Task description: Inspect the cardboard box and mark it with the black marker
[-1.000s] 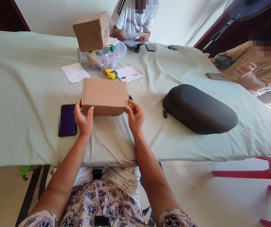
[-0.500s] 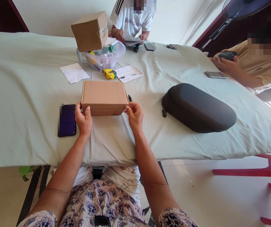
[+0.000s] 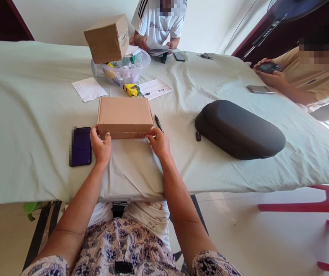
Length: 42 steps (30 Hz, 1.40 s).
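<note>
A closed brown cardboard box [image 3: 125, 111] rests on the cloth-covered table in front of me, with handwriting low on its near side. My left hand [image 3: 101, 145] grips its near left corner, thumb on the front face and fingers round the side. At the near right corner, my right hand [image 3: 159, 142] pinches the box's lower edge between thumb and fingers. A black marker pen [image 3: 159, 123] lies just beyond my right hand. Left of my left hand lies a dark phone [image 3: 81, 147].
A yellow tape measure [image 3: 131, 90] and papers [image 3: 89, 89] lie behind the box. A larger carton [image 3: 107, 40] leans on a plastic basin [image 3: 124, 73]. A dark hard case [image 3: 240, 128] stands to the right. Two people sit at the far side and right, one holding papers [image 3: 158, 50].
My right hand has slid slightly left and lower along the box's near right corner, uncovering more of the marker pen. My left hand stays at its corner.
</note>
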Available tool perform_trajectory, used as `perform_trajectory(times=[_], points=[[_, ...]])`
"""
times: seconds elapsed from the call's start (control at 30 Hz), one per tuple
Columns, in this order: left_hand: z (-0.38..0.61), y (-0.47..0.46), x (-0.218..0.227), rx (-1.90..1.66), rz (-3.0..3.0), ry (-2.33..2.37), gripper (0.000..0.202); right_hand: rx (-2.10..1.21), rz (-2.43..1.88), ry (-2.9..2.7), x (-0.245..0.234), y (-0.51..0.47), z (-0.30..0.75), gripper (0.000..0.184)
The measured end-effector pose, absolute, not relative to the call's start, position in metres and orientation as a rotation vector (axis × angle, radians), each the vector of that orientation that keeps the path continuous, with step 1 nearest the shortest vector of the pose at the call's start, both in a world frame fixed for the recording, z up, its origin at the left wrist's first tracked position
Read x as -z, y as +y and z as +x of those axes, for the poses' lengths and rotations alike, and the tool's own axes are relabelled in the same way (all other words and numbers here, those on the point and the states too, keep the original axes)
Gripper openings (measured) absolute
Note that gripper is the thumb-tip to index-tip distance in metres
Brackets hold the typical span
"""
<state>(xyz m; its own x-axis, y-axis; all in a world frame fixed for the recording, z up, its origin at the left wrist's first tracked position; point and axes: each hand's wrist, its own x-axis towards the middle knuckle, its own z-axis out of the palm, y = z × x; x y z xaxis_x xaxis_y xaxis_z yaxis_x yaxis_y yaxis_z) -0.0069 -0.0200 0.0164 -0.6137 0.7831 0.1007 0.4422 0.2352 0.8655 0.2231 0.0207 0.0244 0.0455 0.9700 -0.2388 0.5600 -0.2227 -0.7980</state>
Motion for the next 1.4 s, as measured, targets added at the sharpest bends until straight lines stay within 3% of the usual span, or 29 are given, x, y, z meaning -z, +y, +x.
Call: perform_trajectory(times=[0.3,0.47,0.67,0.93,1.03,1.13,1.23,1.4], points=[[-0.009,-0.018,-0.014,-1.303,1.123,2.164,0.047,-0.810,-1.972,-1.929,-0.022,0.017,0.216,0.010],[-0.012,-0.018,-0.008,-1.331,1.112,2.116,0.049,-0.828,-1.850,-1.986,-0.021,0.019,0.220,0.008],[-0.017,-0.016,-0.004,-1.459,1.191,1.966,0.094,-1.207,-1.437,-2.134,-0.031,0.016,0.218,0.006],[0.005,-0.025,-0.021,-1.340,1.502,1.827,0.081,-1.427,-0.838,-2.249,-0.029,-0.001,0.195,0.040],[0.008,-0.028,-0.022,-1.336,1.587,1.806,0.087,-1.247,-0.850,-2.083,-0.027,-0.004,0.190,0.030],[0.010,-0.029,-0.021,-1.304,1.633,1.791,0.088,-0.801,-1.024,-1.727,-0.027,-0.002,0.195,0.033],[0.014,-0.028,-0.018,-1.310,1.641,1.784,0.082,-0.454,-1.235,-1.510,-0.024,0.006,0.208,0.052],[0.021,-0.029,-0.017,-1.305,1.697,1.714,0.073,-0.560,-1.361,-1.577,-0.014,0.016,0.219,0.087]])
